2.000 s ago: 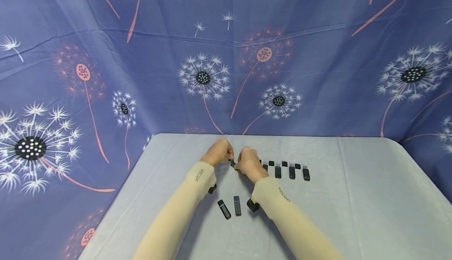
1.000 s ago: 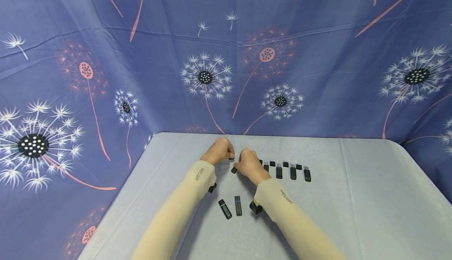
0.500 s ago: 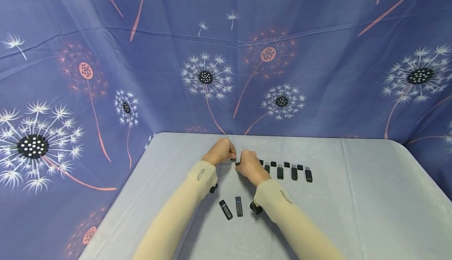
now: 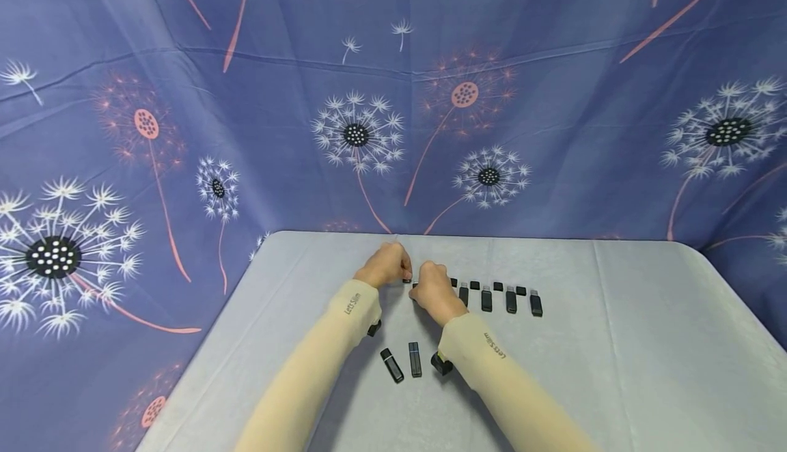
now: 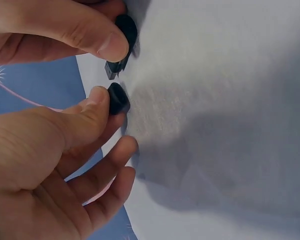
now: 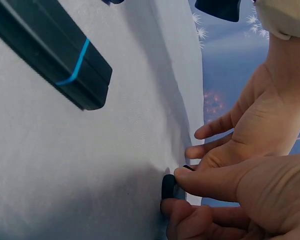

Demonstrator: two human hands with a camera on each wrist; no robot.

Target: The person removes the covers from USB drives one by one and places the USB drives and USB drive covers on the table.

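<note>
In the left wrist view the left hand point(image 5: 65, 145) pinches a small black cap point(image 5: 118, 99) between thumb and index finger, its other fingers loosely bent. Just above it in that view, the right hand point(image 5: 55, 30) pinches a black USB stick point(image 5: 126, 37) whose metal plug points toward the cap. A narrow gap separates plug and cap. The head view shows both hands, left point(image 4: 387, 265) and right point(image 4: 438, 292), close together near the table's back part. In the right wrist view the right hand point(image 6: 250, 195) holds the dark stick point(image 6: 168, 187) low over the cloth.
Two capped sticks, one with a pale band point(image 4: 391, 366) and one with a blue band point(image 4: 415, 360), lie nearer the front of the table point(image 4: 553, 384). Right of the hands is a row of several uncapped sticks point(image 4: 511, 300), with black caps point(image 4: 498, 286) behind them.
The stick in the right hand was by the left fingers, then drew back with its cap apart in the left hand. Since then both hands have shifted only slightly.
</note>
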